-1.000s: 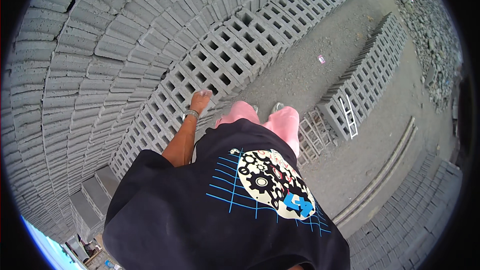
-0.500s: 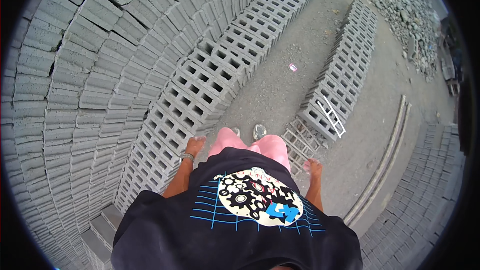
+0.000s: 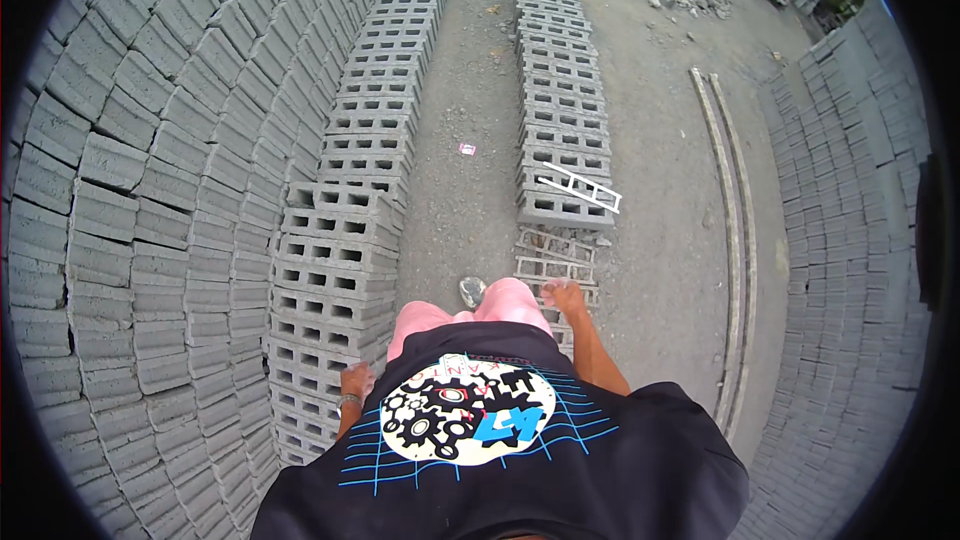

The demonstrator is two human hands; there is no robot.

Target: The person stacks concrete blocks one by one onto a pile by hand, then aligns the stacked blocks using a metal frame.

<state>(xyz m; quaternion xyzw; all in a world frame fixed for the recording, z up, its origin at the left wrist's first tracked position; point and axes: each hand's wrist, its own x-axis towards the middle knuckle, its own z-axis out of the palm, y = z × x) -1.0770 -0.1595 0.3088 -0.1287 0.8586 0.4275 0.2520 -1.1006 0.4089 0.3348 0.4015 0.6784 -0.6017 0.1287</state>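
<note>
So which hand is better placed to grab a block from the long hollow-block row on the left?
Probably the left. The left hand hangs empty right beside the hollow-block row, while the right hand is across the body, over the flat blocks on the ground.

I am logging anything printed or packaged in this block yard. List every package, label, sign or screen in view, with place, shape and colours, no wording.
Small pink-and-white wrapper scrap: lies flat on the dirt ground between the two rows of grey hollow concrete blocks.
Round white printed graphic with black gears and a blue patch: on the front of the person's black shirt, over a blue grid pattern.
No signs or screens show.
</note>
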